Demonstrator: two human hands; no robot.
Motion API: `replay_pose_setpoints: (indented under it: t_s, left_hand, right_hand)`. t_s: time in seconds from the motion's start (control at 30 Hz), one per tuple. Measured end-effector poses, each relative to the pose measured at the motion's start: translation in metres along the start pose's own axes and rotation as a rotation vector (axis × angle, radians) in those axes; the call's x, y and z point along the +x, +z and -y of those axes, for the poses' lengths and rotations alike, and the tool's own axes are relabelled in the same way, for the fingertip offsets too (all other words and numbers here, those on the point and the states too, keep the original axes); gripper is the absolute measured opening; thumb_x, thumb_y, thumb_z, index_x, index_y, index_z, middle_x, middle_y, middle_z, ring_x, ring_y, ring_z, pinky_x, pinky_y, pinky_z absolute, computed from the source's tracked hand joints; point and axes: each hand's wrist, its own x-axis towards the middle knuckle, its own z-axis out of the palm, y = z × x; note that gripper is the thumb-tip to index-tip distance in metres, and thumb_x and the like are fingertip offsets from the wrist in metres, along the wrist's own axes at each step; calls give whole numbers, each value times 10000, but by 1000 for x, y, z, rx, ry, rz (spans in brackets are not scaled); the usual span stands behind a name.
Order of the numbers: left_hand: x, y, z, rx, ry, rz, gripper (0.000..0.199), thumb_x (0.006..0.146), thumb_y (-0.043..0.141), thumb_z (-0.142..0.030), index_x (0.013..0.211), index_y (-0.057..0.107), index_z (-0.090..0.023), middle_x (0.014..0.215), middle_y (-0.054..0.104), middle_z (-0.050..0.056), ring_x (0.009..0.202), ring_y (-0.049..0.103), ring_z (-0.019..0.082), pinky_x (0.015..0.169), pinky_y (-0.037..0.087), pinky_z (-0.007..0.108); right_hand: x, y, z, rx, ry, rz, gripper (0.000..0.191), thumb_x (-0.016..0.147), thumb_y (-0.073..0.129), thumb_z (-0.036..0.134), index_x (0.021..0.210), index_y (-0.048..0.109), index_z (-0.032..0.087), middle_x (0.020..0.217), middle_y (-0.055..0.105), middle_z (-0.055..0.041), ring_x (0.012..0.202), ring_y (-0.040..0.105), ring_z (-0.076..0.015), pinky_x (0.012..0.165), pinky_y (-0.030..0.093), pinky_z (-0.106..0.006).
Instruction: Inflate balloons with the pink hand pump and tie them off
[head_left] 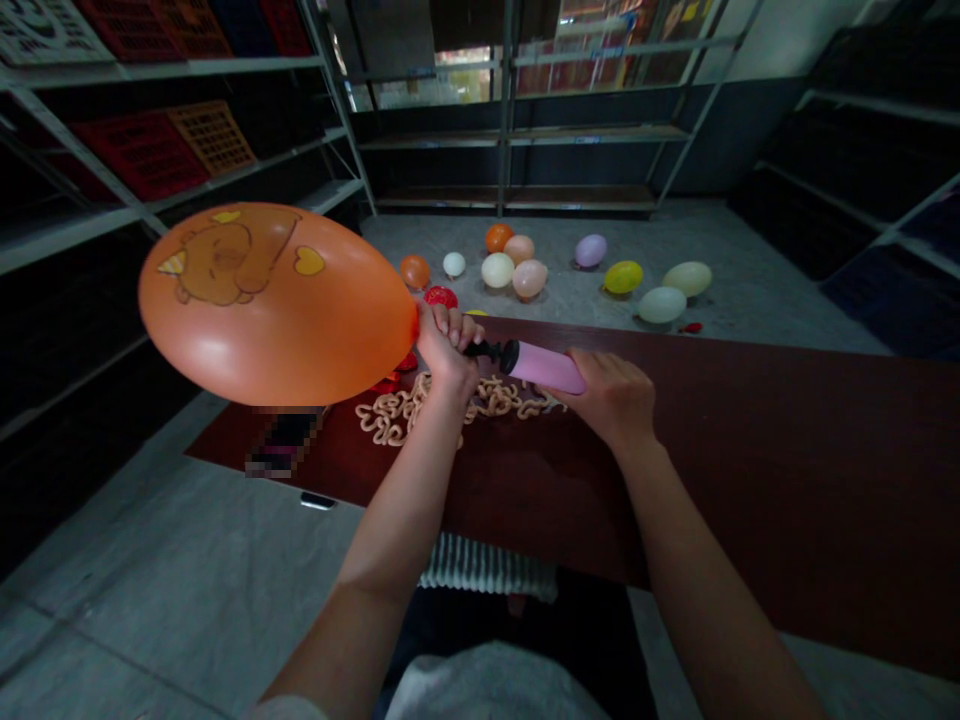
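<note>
Orange balloon [276,305], fully rounded and printed with a brown cartoon animal and yellow hearts, is held in the upper left of the frame, above the left end of the table and overhanging it. Its neck is clenched by the left hand [448,350], with the fingers wrapped around the point where it meets the black nozzle of a pink hand pump [544,366]. The pump lies almost level, and its pink barrel is grasped near the far end by the right hand [607,398], which is cupped over it from above. Both bare forearms are angled in from the bottom of the frame.

Below the hands, a tangled pile of pale twisted loops [420,405] is spread on the dark red table [750,470], and red scraps [394,385] are seen beside it. A pixelated object [281,440] is placed under the balloon. Inflated balloons [517,265] are scattered across the grey floor [187,560] beyond the far edge, and metal shelving [517,130] is lined along the walls.

The table's near edge is crossed by the left forearm, and the far edge passes just beyond the hands. Bare tabletop is left open to the right of the right hand.
</note>
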Motion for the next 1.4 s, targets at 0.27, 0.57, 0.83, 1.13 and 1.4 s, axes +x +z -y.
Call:
replay_pose_setpoints:
  t_s: [0.27,0.57,0.83,1.13,1.4]
  left_hand:
    - [13,-7,-13,21,75,5,548,998,374,-495,553,267,-195,442,188,-74,353,172,75,407,258,230]
    - [26,13,-27,110,72,19,589,928,434,-618,552,261,-199,451,173,-74,354,173,66,382,237,221]
    - [16,38,11,132,-52,105,581,947,427,-579,547,257,-194,441,182,-67,331,184,56,379,210,236]
    - [5,38,41,171,-92,96,572,956,428,-560,543,281,-194,420,206,-73,328,181,63,365,198,242]
    - [15,6,23,137,-84,17,533,994,387,-498,566,319,-187,421,217,-81,334,197,68,389,248,226]
  right_hand:
    - [-6,5,-27,-99,36,18,518,884,492,606,1147,612,176,998,689,-120,887,592,-266,755,350,-358]
    - [-13,16,-16,138,123,19,557,805,542,686,1043,657,195,924,712,-86,791,646,-236,642,396,-308]
    - [-10,5,0,150,194,34,618,795,472,738,991,676,188,762,708,-92,633,636,-233,548,331,-301]
    - [-10,10,-7,159,147,-3,607,821,455,721,964,672,172,715,700,-94,594,633,-221,526,278,-293]
    - [-9,9,10,194,111,81,471,791,579,634,975,665,209,783,716,-79,680,660,-228,552,314,-293]
